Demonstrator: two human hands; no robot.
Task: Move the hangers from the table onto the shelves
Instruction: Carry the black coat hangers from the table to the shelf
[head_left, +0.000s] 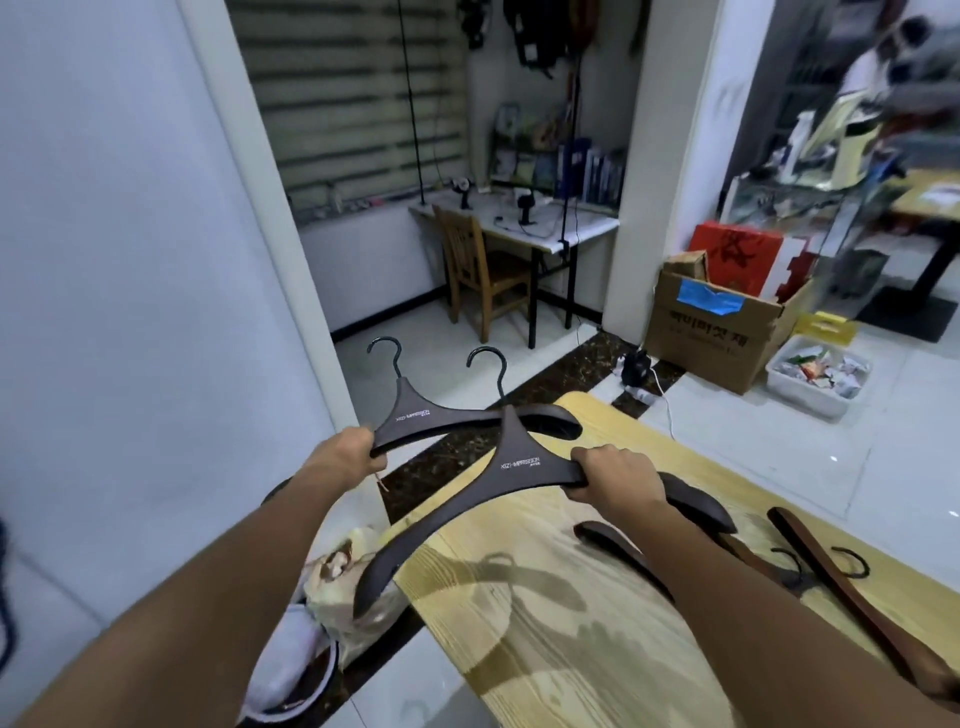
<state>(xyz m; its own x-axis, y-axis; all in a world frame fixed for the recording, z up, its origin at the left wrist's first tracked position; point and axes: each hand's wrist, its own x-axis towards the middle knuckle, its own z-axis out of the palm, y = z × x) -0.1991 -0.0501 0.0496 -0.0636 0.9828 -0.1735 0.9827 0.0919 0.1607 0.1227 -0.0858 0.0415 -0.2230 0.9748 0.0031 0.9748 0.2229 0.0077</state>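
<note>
I hold two dark brown wooden hangers up in the air beyond the table's far left corner. My left hand (349, 451) grips the left arm of the farther hanger (415, 410). My right hand (615, 475) grips the right arm of the nearer hanger (511, 467), whose left arm hangs down over the table edge. Both metal hooks point up and away. More brown hangers (810, 545) lie on the yellow wooden table (571, 623) at the right, partly hidden by my right forearm.
A white wall (130, 260) stands close on the left. Ahead are a desk (519, 223) with a wooden chair (478, 265). A cardboard box (717, 322) and a white bin (815, 376) sit on the tiled floor at the right. Bags (332, 582) lie beside the table.
</note>
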